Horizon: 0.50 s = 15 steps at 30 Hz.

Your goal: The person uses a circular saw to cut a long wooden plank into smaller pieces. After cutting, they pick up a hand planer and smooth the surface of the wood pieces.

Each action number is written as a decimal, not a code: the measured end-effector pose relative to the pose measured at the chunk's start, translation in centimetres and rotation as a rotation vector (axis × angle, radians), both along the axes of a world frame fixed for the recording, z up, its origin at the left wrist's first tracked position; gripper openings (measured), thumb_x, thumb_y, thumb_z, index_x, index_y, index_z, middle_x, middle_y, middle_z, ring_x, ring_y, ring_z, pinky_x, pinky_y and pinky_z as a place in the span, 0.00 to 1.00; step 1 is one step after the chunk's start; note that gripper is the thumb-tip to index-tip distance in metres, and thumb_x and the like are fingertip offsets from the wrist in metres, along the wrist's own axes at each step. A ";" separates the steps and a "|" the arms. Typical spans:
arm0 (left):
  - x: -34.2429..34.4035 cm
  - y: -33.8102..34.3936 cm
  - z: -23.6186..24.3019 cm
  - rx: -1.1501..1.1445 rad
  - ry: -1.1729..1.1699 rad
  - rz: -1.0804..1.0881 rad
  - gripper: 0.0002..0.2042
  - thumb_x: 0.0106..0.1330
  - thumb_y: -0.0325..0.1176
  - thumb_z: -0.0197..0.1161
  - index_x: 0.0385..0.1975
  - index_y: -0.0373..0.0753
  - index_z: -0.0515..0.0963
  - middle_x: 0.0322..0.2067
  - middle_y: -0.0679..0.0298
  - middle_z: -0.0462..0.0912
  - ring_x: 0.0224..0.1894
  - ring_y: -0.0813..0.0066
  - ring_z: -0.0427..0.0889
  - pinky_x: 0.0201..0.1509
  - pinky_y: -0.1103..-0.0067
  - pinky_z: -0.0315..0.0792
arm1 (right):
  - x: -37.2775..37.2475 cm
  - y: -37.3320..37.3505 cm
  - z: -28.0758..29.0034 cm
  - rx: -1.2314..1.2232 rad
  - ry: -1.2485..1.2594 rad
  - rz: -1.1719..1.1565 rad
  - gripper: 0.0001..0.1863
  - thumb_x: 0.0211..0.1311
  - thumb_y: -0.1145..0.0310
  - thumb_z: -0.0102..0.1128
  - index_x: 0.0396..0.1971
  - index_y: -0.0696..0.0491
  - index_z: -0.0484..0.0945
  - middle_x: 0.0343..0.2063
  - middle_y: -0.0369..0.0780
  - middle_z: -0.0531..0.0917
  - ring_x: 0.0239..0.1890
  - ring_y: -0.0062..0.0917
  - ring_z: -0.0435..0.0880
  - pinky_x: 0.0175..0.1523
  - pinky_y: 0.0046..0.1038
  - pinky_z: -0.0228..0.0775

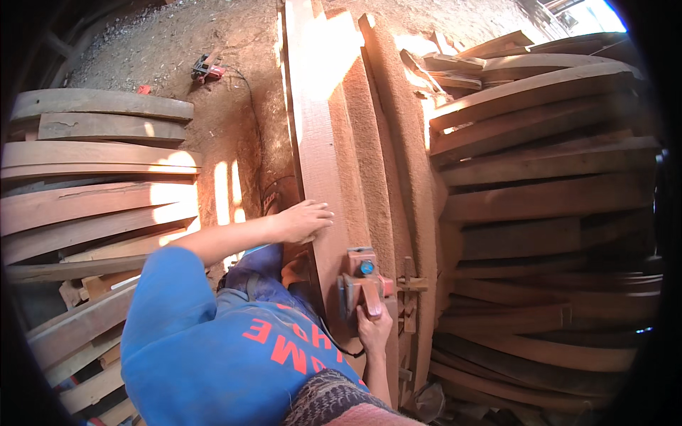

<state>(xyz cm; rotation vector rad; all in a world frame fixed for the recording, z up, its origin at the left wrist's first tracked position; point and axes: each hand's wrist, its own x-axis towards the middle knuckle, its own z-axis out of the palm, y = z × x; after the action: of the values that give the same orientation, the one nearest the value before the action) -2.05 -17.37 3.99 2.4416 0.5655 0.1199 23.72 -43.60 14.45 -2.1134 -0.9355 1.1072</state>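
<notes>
A long reddish-brown plank runs away from me, its far part in bright sun. My right hand is wrapped round the rear handle of a red power planer, which rests on the plank's near part. A blue-topped knob shows at the planer's front. My left hand lies on the plank's left edge, ahead of the planer, with its fingers stretched out across the wood. A black cord hangs by the planer near my body.
Sawdust-covered beams lie along the plank's right side. Stacked curved timbers rise at the right, and more boards are piled at the left. Another red power tool with a cord sits on the dirt floor.
</notes>
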 end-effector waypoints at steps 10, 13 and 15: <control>-18.9 -8.4 -4.2 -0.581 0.338 1.002 0.24 0.61 0.37 0.66 0.57 0.33 0.80 0.55 0.45 0.82 0.61 0.48 0.79 0.68 0.65 0.71 | -9.2 18.9 -2.6 0.114 -0.046 0.282 0.08 0.59 0.70 0.69 0.33 0.58 0.81 0.28 0.51 0.87 0.35 0.40 0.91 0.41 0.37 0.80; -23.3 -8.2 -7.3 -0.643 0.471 1.026 0.25 0.60 0.38 0.67 0.56 0.32 0.81 0.54 0.44 0.83 0.60 0.46 0.80 0.67 0.63 0.72 | -11.8 28.6 -4.2 0.150 -0.046 0.308 0.08 0.59 0.70 0.67 0.34 0.59 0.81 0.28 0.52 0.86 0.36 0.39 0.91 0.42 0.36 0.79; -26.0 -7.2 -9.6 -0.772 0.481 1.086 0.26 0.59 0.39 0.68 0.57 0.32 0.80 0.54 0.44 0.83 0.60 0.46 0.80 0.66 0.64 0.73 | -13.8 36.3 -4.6 0.178 -0.095 0.351 0.08 0.59 0.70 0.66 0.33 0.60 0.81 0.29 0.51 0.86 0.37 0.37 0.90 0.43 0.36 0.78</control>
<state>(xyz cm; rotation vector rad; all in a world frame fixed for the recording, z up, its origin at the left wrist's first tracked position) -28.09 -24.59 -5.60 1.2009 1.7183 -0.2195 9.97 -7.33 9.81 -1.9153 -1.4369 1.0486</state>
